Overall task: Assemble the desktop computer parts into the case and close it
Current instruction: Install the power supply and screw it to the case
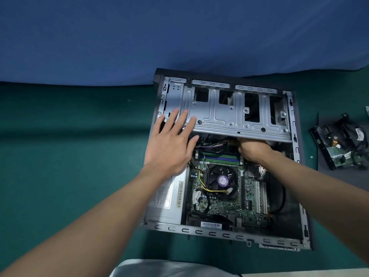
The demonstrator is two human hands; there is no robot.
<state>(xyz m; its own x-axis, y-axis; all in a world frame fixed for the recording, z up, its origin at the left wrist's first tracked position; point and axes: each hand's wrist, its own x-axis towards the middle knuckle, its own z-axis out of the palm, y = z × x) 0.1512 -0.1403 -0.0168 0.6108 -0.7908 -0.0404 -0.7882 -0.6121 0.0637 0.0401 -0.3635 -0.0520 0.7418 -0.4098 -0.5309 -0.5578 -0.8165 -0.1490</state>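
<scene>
The open computer case (297, 162) lies flat on the green table. Its silver drive cage (229, 114) spans the far half. Below the cage sit the motherboard (253, 202), the CPU fan (222, 181) and the RAM sticks (219, 157). The power supply (169, 200) fills the near left corner. My left hand (173, 144) rests with straight fingers on the cage's left end, thumb under its front edge. My right hand (253, 149) reaches under the cage's front edge; its fingers are hidden, so I cannot see what they touch.
A loose drive in a black bracket with cables (343, 144) lies on the table right of the case. A small screw (311, 156) lies between them. A blue cloth wall (179, 37) rises behind the case. Pale cloth (159, 268) shows at the near edge.
</scene>
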